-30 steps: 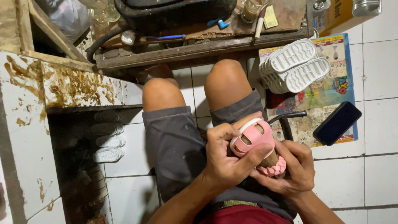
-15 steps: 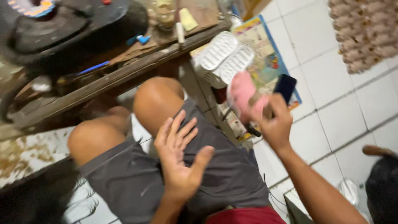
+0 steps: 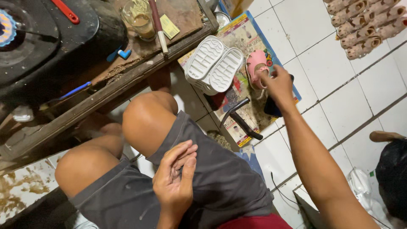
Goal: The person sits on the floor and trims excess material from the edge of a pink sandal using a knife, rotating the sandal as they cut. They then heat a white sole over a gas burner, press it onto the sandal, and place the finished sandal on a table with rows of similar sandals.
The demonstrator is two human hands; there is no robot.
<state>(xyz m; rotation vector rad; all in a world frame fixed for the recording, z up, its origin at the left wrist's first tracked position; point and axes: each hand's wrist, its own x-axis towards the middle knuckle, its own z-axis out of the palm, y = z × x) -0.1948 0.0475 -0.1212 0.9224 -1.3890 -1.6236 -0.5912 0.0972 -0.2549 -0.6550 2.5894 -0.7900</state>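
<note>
One small pink child's sandal (image 3: 255,68) lies on the printed floor mat (image 3: 237,32), apparently touching the right hand (image 3: 277,82)'s loosely spread fingertips; left hand (image 3: 176,180) rests empty on the thigh.

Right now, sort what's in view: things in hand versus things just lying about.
In hand:
right hand
pink sandal

Lying about:
white soles
glass of drink
black tool
row of tan sandals
left hand, resting on the thigh

Glossy pink sandal (image 3: 255,68), probably soft plastic. Ribbed white soles (image 3: 214,64), matt rubbery. Rough, stained wooden desk (image 3: 178,17). Smooth glazed white floor tiles (image 3: 339,63). Glossy printed paper sheet (image 3: 248,32). Matt grey cloth shorts (image 3: 220,178).
</note>
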